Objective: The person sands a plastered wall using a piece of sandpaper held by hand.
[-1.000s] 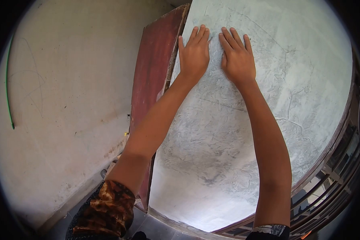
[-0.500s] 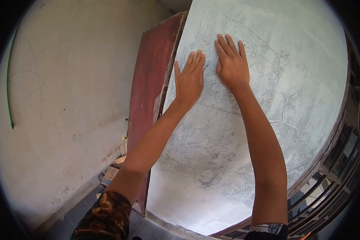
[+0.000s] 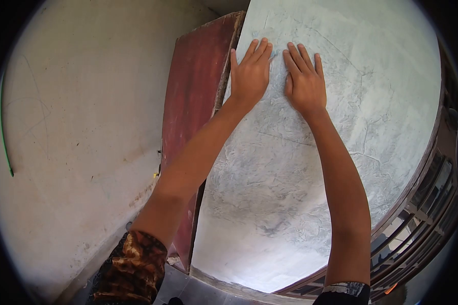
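Note:
Both arms reach up to a pale wall [image 3: 269, 173] with a grey, marbled, creased-looking surface. My left hand [image 3: 251, 73] lies against its upper left part with the fingers stretched out, close to the edge of a dark red door [image 3: 193, 81]. A little to the right, my right hand [image 3: 306, 84] rests flat on the same surface, fingers pointing up and slightly spread. No object shows in either hand. Long crack-like lines run across the wall around and below the hands.
On the left stands a plain, stained wall [image 3: 86, 112] with a thin green cord [image 3: 5, 137] on it. Dark window bars [image 3: 412, 223] curve along the right side. Grey floor tiles [image 3: 201, 292] lie below.
My left hand has slid upward and slightly right on the wall, to about the height of the right hand. The right hand stays at nearly the same spot; the view has shifted slightly.

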Demonstrator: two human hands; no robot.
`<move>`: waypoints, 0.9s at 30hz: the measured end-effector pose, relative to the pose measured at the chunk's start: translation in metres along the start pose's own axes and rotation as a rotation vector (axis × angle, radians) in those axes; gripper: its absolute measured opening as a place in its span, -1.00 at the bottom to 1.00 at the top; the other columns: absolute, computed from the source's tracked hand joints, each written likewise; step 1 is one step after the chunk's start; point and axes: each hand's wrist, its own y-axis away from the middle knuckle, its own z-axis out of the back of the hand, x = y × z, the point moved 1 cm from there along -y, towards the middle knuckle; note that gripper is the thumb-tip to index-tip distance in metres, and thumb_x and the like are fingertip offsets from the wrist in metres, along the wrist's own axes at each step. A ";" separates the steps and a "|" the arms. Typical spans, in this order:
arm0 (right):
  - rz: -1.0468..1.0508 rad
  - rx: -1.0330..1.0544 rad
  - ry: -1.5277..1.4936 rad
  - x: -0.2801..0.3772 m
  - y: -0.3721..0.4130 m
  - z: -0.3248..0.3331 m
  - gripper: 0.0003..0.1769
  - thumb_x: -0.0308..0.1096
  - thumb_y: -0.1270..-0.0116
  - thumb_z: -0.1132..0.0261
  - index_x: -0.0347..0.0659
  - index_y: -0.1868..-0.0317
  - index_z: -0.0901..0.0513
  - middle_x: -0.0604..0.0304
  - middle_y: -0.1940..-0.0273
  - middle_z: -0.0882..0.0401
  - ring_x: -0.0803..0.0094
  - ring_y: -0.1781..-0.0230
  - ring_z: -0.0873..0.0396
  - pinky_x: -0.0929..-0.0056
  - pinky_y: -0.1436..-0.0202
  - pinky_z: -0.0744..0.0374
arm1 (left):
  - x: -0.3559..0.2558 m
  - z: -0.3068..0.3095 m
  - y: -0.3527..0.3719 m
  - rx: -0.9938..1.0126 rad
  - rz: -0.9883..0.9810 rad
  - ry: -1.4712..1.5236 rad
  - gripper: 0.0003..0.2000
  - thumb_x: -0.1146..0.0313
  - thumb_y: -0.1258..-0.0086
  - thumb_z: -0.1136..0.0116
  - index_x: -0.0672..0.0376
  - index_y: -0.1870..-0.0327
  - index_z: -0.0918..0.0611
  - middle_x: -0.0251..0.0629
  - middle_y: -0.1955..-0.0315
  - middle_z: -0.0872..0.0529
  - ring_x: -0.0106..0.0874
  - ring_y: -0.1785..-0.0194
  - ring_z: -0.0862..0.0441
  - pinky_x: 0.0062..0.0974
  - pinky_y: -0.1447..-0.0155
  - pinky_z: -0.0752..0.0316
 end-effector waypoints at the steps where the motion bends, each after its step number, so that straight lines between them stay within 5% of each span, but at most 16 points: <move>1: 0.000 0.008 -0.001 0.000 -0.001 0.001 -0.42 -0.45 -0.37 -0.20 -0.11 -0.42 -0.58 0.25 -0.54 -0.43 0.28 -0.63 -0.27 -0.08 -0.71 -0.13 | 0.005 -0.003 -0.021 -0.031 -0.022 -0.040 -0.61 0.41 -0.57 -0.15 0.11 -0.39 -0.62 -0.31 -0.48 -0.56 -0.29 -0.59 -0.40 0.33 -0.51 -0.22; 8: -0.036 -0.006 0.007 0.001 0.001 0.002 -0.43 -0.43 -0.40 -0.15 -0.09 -0.43 -0.57 0.24 -0.56 -0.42 0.28 -0.63 -0.27 -0.07 -0.71 -0.13 | -0.006 0.012 0.054 0.045 -0.047 -0.036 -0.61 0.40 -0.55 -0.18 0.10 -0.37 -0.63 -0.36 -0.43 -0.61 -0.33 -0.57 -0.43 0.34 -0.52 -0.21; 14: -0.053 -0.002 0.011 0.003 0.000 0.004 -0.40 -0.43 -0.41 -0.14 -0.06 -0.46 -0.54 0.25 -0.56 -0.41 0.27 -0.62 -0.28 -0.06 -0.71 -0.13 | 0.015 -0.008 -0.030 -0.068 -0.103 0.024 -0.62 0.39 -0.55 -0.18 0.09 -0.36 -0.65 -0.37 -0.42 -0.62 -0.35 -0.55 -0.45 0.30 -0.53 -0.19; 21: -0.057 -0.020 0.004 0.004 0.002 0.003 -0.41 -0.43 -0.40 -0.15 -0.06 -0.46 -0.55 0.25 -0.55 -0.42 0.28 -0.62 -0.29 -0.06 -0.70 -0.15 | -0.001 0.014 0.051 0.037 -0.127 -0.034 -0.63 0.38 -0.56 -0.18 0.07 -0.35 -0.66 -0.39 -0.42 -0.62 -0.35 -0.55 -0.45 0.36 -0.54 -0.14; 27: -0.061 -0.030 -0.002 0.003 0.001 0.004 -0.43 -0.43 -0.40 -0.15 -0.07 -0.43 -0.58 0.25 -0.53 -0.46 0.26 -0.60 -0.33 -0.06 -0.69 -0.19 | 0.014 -0.010 -0.034 -0.052 -0.100 -0.076 -0.64 0.35 -0.58 -0.17 0.08 -0.35 -0.65 -0.38 -0.44 -0.61 -0.35 -0.56 -0.44 0.39 -0.54 -0.12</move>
